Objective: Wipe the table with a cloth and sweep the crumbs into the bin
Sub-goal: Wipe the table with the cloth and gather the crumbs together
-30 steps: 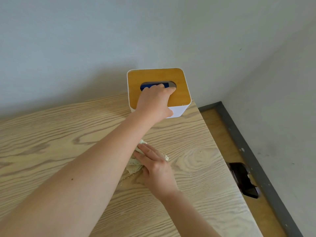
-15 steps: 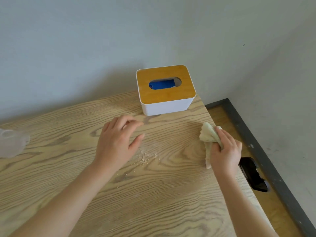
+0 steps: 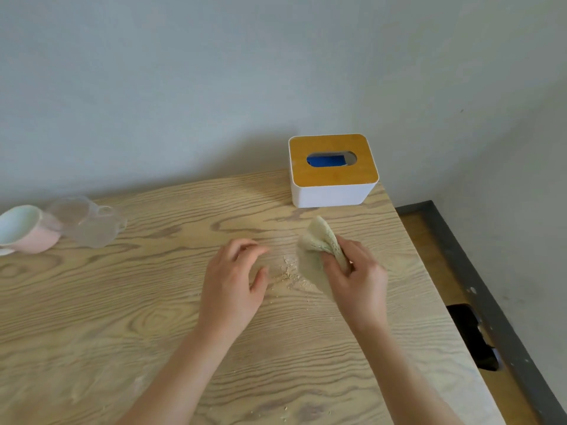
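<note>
Pale crumbs [image 3: 290, 276] lie between my hands: just left of my right hand [image 3: 356, 280] gripping the cloth [image 3: 316, 253], right of my open left hand [image 3: 233, 286].

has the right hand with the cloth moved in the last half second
Yes. The right hand has carried the cloth leftward, from the table's right edge in to the crumbs.
</note>
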Available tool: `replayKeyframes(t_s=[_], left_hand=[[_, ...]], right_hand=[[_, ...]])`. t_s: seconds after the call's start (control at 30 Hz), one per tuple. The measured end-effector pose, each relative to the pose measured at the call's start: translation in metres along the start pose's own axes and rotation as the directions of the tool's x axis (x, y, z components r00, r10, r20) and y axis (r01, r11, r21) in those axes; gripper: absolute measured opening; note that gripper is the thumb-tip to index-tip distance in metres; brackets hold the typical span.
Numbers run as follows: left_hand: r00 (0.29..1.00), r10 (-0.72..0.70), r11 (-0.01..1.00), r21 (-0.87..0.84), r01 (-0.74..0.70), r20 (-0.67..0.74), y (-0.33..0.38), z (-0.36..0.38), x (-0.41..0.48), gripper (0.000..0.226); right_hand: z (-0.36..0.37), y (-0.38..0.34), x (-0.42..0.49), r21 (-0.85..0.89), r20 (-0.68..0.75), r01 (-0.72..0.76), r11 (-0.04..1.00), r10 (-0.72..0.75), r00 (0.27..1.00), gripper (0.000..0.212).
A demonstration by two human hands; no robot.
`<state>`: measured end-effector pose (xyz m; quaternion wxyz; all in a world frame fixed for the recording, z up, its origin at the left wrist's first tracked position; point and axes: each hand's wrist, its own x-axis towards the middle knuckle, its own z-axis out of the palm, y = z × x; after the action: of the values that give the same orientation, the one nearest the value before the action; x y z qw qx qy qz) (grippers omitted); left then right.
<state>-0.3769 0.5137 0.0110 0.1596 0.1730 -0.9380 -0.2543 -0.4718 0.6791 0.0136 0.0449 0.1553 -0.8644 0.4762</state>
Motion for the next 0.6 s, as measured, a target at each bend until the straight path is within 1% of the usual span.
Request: replayKeyframes(t_s=[0.1, 0.17, 0.23, 0.3, 0.37, 0.4, 0.47, 0.5, 0.53, 0.57, 0.6], left_hand=[[0.999, -0.022, 1.000, -0.021, 0.021, -0.048, 0.001, -0.009, -0.004, 0.026], [0.998, -0.025, 1.000, -0.009, 0.024, -0.049, 0.001, -0.016, -0.009, 0.025], [0.998, -0.046, 0.999, -0.006, 0.046, -0.042, -0.002, -0.018, -0.012, 0.025], [0.996, -0.080, 0.997, -0.005, 0.080, -0.033, -0.007, -0.021, -0.015, 0.026], [0.994, -0.110, 0.994, 0.000, 0.110, -0.021, -0.011, -0.024, -0.019, 0.026], [0.992, -0.122, 0.993, 0.002, 0.122, -0.009, -0.012, -0.024, -0.021, 0.026], [0.988, -0.156, 0.988, 0.018, 0.155, 0.012, -0.017, -0.025, -0.026, 0.026], [0.985, -0.168, 0.985, 0.028, 0.168, 0.021, -0.020, -0.025, -0.030, 0.026], [0.984, -0.174, 0.984, 0.033, 0.173, 0.030, -0.022, -0.025, -0.033, 0.026], [0.983, -0.180, 0.983, 0.036, 0.179, 0.037, -0.025, -0.025, -0.036, 0.026], [0.981, -0.189, 0.981, 0.039, 0.187, 0.044, -0.027, -0.025, -0.038, 0.026]], right_hand=[[-0.018, -0.014, 0.010, -0.015, -0.041, 0.096, 0.995, -0.097, 0.994, 0.026], [-0.022, -0.013, 0.012, -0.043, -0.036, 0.104, 0.994, -0.106, 0.994, 0.028], [-0.021, -0.005, 0.019, -0.069, -0.064, 0.087, 0.994, -0.091, 0.994, 0.032], [-0.019, 0.008, 0.027, -0.128, -0.108, 0.030, 0.991, -0.044, 0.993, 0.035], [-0.018, 0.028, 0.037, -0.253, -0.116, -0.059, 0.966, 0.030, 0.993, 0.034], [-0.016, 0.041, 0.041, -0.339, -0.085, -0.103, 0.935, 0.079, 0.993, 0.033], [-0.005, 0.063, 0.045, -0.484, 0.057, -0.156, 0.861, 0.209, 0.976, 0.036], [0.002, 0.070, 0.046, -0.537, 0.130, -0.170, 0.826, 0.280, 0.951, 0.043], [0.009, 0.076, 0.046, -0.574, 0.168, -0.177, 0.800, 0.326, 0.930, 0.051], [0.016, 0.079, 0.047, -0.594, 0.178, -0.175, 0.785, 0.340, 0.924, 0.056], [0.021, 0.080, 0.048, -0.606, 0.170, -0.158, 0.780, 0.321, 0.932, 0.056]])
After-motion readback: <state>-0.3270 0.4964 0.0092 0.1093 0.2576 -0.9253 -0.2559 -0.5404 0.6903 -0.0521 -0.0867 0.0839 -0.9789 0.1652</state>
